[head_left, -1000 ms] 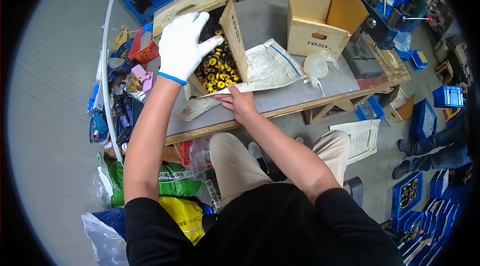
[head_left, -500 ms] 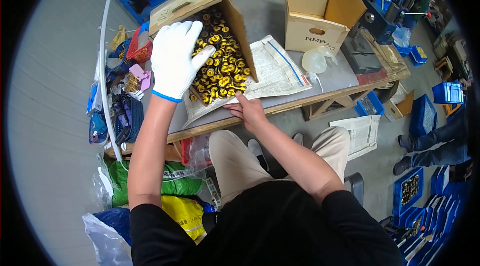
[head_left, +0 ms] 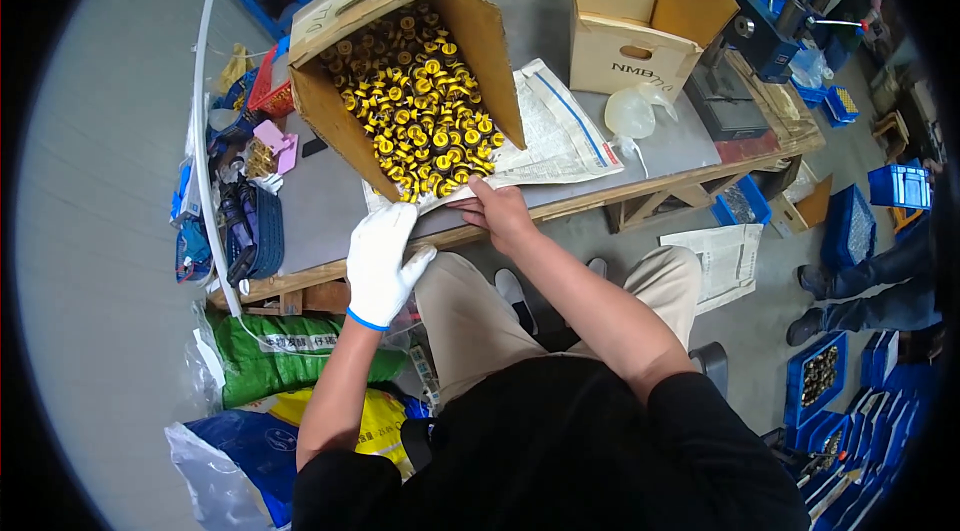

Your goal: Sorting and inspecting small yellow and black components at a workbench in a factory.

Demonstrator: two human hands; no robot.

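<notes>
On the bench, a cardboard box (head_left: 505, 71) lies tipped with its open side towards me. Many small yellow-and-black spool-shaped parts (head_left: 430, 121) fill it and spill to its front edge, onto a spread newspaper (head_left: 560, 126). At the bench's near edge, my left hand (head_left: 380, 266) wears a white glove. Its fingers stretch up to the newspaper's edge below the box, thumb held apart. Bare, my right hand (head_left: 505, 216) pinches the front edge of the newspaper, thumb on top beside the parts and fingers underneath.
Right of the newspaper stand another open cardboard box (head_left: 625, 66) and a translucent plastic bag (head_left: 632, 114). A dark metal case (head_left: 725, 101) lies farther right. Baskets (head_left: 265, 231) of tools crowd the left, beside a white pole (head_left: 205, 111). Green sacks (head_left: 270, 361) lie below.
My gloved left hand has come down from over the box's opening to the newspaper's near edge, uncovering the parts. My right hand keeps its hold on the newspaper.
</notes>
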